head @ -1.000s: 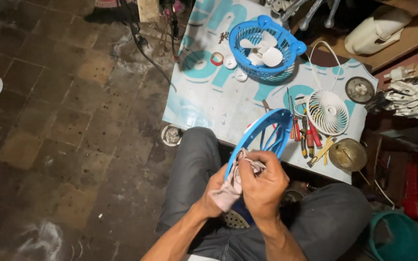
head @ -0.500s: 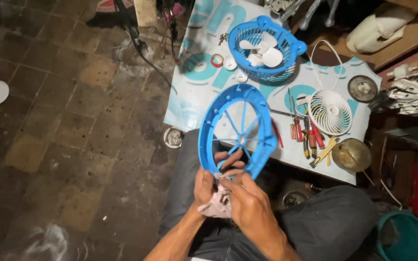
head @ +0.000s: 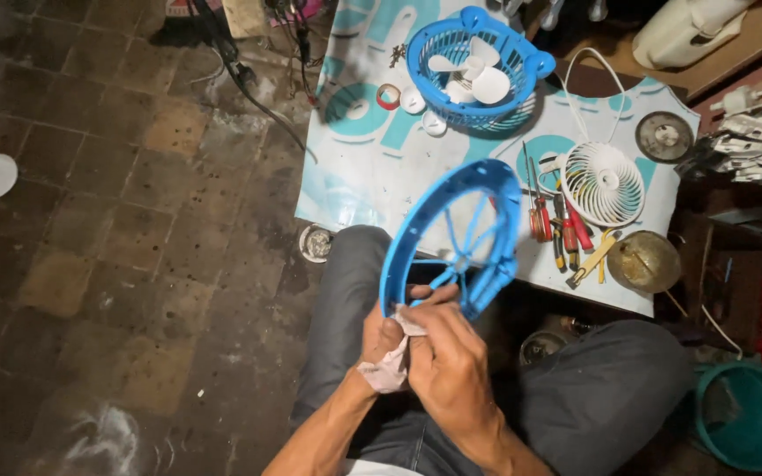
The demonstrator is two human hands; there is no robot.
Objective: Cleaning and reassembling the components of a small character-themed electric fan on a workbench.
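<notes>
Two hands work a cloth against a blue fan guard over the lap.

Head view: the left hand (head: 381,339) closes on a pale cloth (head: 390,370) at the lower rim of the guard (head: 451,238); the right hand (head: 451,370) pinches the cloth's upper end against that rim. Beyond lies a white-and-teal printed sheet (head: 372,167) with a blue basket (head: 478,66), white fan (head: 606,183) and screwdrivers (head: 557,225). Bare tiled floor (head: 116,220) opens left.

White fan grille (head: 608,183), screwdrivers (head: 556,222), teal bucket (head: 745,416).
</notes>
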